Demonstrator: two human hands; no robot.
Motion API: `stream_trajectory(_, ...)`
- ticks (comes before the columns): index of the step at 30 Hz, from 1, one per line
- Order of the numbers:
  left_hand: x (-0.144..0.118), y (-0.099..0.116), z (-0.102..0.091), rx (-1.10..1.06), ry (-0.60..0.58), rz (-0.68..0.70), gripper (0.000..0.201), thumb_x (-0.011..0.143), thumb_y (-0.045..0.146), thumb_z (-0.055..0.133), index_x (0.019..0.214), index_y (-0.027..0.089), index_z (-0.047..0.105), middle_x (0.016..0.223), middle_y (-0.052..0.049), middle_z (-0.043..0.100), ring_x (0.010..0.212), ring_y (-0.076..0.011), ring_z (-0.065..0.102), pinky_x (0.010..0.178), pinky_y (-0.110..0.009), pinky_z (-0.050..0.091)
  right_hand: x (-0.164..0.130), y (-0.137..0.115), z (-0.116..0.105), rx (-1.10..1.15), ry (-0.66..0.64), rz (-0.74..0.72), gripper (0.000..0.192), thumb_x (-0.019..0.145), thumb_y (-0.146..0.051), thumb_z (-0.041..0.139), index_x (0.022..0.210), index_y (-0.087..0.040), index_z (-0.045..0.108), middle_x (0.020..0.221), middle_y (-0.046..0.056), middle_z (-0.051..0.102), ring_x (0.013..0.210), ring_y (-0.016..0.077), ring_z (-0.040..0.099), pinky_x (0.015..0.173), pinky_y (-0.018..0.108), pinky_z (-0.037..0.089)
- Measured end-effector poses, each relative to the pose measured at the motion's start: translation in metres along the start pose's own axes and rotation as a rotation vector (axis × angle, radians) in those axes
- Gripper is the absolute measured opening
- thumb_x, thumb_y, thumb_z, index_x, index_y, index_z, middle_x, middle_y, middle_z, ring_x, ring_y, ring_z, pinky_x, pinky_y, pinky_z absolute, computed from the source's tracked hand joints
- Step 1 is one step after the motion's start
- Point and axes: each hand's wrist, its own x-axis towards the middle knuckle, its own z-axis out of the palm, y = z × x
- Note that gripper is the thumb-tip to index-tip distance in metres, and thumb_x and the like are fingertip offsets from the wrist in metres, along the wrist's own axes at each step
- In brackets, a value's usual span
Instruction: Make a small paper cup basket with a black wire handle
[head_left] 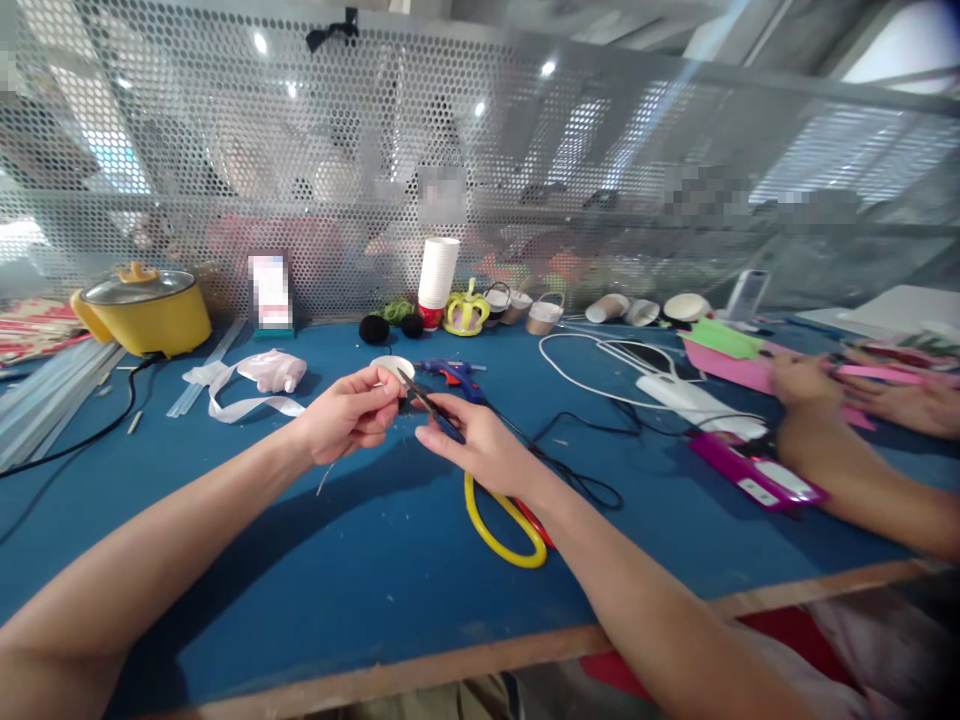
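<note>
My left hand (352, 412) is closed in a pinch over the middle of the table; what its fingertips hold is too small to make out. Close beside it, my right hand (480, 440) is wrapped round dark scissors (442, 415), whose blades point up and left to the left fingertips. Behind the hands lie a round white paper piece (392, 366), partly covered, and a blue glue gun (459, 380). Below the right wrist rest large scissors with yellow and red handles (506, 540). A thin pale strand (325, 478) shows under the left hand.
A yellow electric pot (146, 310), ribbon (259, 405), stacked paper cups (439, 270) and a yellow crown-like piece (466, 312) stand along the back. Black cable (574, 475) and a purple power strip (754, 475) lie right, where another person's hands (806, 385) handle pink sheets.
</note>
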Motion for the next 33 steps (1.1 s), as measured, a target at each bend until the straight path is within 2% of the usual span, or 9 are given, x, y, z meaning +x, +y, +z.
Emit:
stream_trajectory(6, 0.0011, 0.0011, -0.0027, -0.046, -0.004, -0.024, 0.015, 0.078, 0.025, 0.055, 0.070, 0.016, 0.045, 0.046, 0.007, 0.038, 0.033, -0.0007, 0.018, 0.032, -0.012, 0.013, 0.0000, -0.0024, 0.0000, -0.100, 0.032, -0.052, 0.034, 0.080, -0.032, 0.052, 0.109, -0.013, 0.053, 0.103, 0.008, 0.062, 0.092, 0.0190, 0.058, 0.078, 0.030, 0.045)
stream_trajectory(12, 0.0015, 0.0008, -0.0049, -0.052, -0.020, -0.041, 0.013, 0.079, 0.024, 0.053, 0.072, 0.016, 0.046, 0.046, 0.007, 0.039, 0.033, -0.0006, 0.018, 0.031, -0.011, 0.013, 0.0010, 0.0004, 0.0006, -0.244, 0.136, -0.090, 0.036, 0.078, -0.032, 0.053, 0.110, -0.014, 0.052, 0.104, 0.010, 0.063, 0.090, 0.0204, 0.060, 0.078, 0.032, 0.046)
stream_trajectory(18, 0.0011, 0.0022, -0.0069, -0.025, -0.049, -0.077, 0.014, 0.079, 0.025, 0.054, 0.071, 0.016, 0.048, 0.046, 0.007, 0.039, 0.032, -0.0003, 0.017, 0.031, -0.011, 0.015, 0.0004, -0.0015, -0.0012, -0.291, 0.127, -0.068, 0.036, 0.077, -0.032, 0.055, 0.107, -0.013, 0.055, 0.102, 0.009, 0.064, 0.087, 0.0201, 0.061, 0.075, 0.029, 0.047)
stream_trajectory(20, 0.0010, 0.0031, -0.0073, 0.026, -0.050, -0.089, 0.016, 0.078, 0.027, 0.055, 0.071, 0.015, 0.047, 0.047, 0.007, 0.041, 0.032, 0.0002, 0.018, 0.031, -0.011, 0.015, -0.0002, -0.0027, -0.0011, -0.287, 0.108, -0.042, 0.033, 0.077, -0.033, 0.054, 0.104, -0.013, 0.057, 0.098, 0.008, 0.066, 0.083, 0.0196, 0.062, 0.071, 0.028, 0.047)
stream_trajectory(22, 0.0010, 0.0039, -0.0066, 0.145, -0.003, -0.046, 0.017, 0.077, 0.029, 0.056, 0.071, 0.015, 0.046, 0.050, 0.006, 0.045, 0.032, 0.0003, 0.023, 0.031, -0.012, 0.020, -0.0006, -0.0037, -0.0007, -0.283, 0.092, -0.008, 0.032, 0.078, -0.033, 0.053, 0.102, -0.013, 0.058, 0.094, 0.008, 0.067, 0.080, 0.0196, 0.062, 0.069, 0.028, 0.046)
stream_trajectory(27, 0.0001, 0.0037, -0.0015, 0.615, 0.210, 0.211, 0.017, 0.075, 0.027, 0.057, 0.070, 0.015, 0.046, 0.050, 0.006, 0.048, 0.034, -0.0031, 0.040, 0.035, -0.015, 0.032, 0.0003, -0.0033, 0.0009, -0.249, 0.089, 0.028, 0.029, 0.078, -0.034, 0.053, 0.097, -0.013, 0.059, 0.093, 0.007, 0.067, 0.080, 0.0196, 0.062, 0.072, 0.029, 0.045)
stream_trajectory(29, -0.0004, 0.0035, -0.0003, 0.659, 0.219, 0.226, 0.016, 0.076, 0.027, 0.055, 0.069, 0.015, 0.046, 0.049, 0.007, 0.048, 0.034, -0.0036, 0.041, 0.035, -0.016, 0.034, 0.0010, -0.0025, 0.0009, -0.227, 0.080, 0.015, 0.028, 0.078, -0.033, 0.053, 0.098, -0.013, 0.058, 0.094, 0.007, 0.067, 0.081, 0.0190, 0.061, 0.073, 0.028, 0.045)
stream_trajectory(33, -0.0010, 0.0039, -0.0001, 0.591, 0.206, 0.158, 0.014, 0.076, 0.026, 0.054, 0.069, 0.014, 0.048, 0.052, 0.004, 0.052, 0.044, -0.0061, 0.050, 0.046, -0.019, 0.043, 0.0015, -0.0014, 0.0002, -0.261, 0.082, 0.013, 0.029, 0.078, -0.033, 0.054, 0.098, -0.013, 0.058, 0.089, 0.006, 0.067, 0.074, 0.0176, 0.060, 0.068, 0.027, 0.044)
